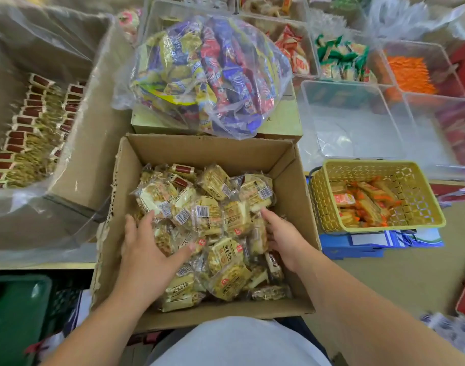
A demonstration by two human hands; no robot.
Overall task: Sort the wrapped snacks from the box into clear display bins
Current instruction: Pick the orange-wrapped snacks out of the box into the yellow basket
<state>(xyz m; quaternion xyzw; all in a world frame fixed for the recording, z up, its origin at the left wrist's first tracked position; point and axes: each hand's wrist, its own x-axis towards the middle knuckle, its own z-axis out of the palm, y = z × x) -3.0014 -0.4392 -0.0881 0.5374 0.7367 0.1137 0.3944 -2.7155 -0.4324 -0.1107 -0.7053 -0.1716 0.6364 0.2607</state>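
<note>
A cardboard box [221, 151] sits open in front of me, holding several yellow wrapped snacks [218, 207]. My left hand [147, 249] lies on the left side of the pile, fingers spread flat over the packets. My right hand [281, 236] rests on the right side of the pile, fingers extended among the packets, their tips partly hidden. Neither hand plainly grips a packet. At the left stands a large clear bin [94, 83] with rows of the same brown-and-yellow snacks [33, 128] stacked inside.
A clear bag of blue, red and yellow snack packs [210, 75] lies on a box behind the cardboard box. An empty clear bin [353, 120] and a yellow basket [421, 220] with orange packets stand at the right. Further bins of snacks line the back.
</note>
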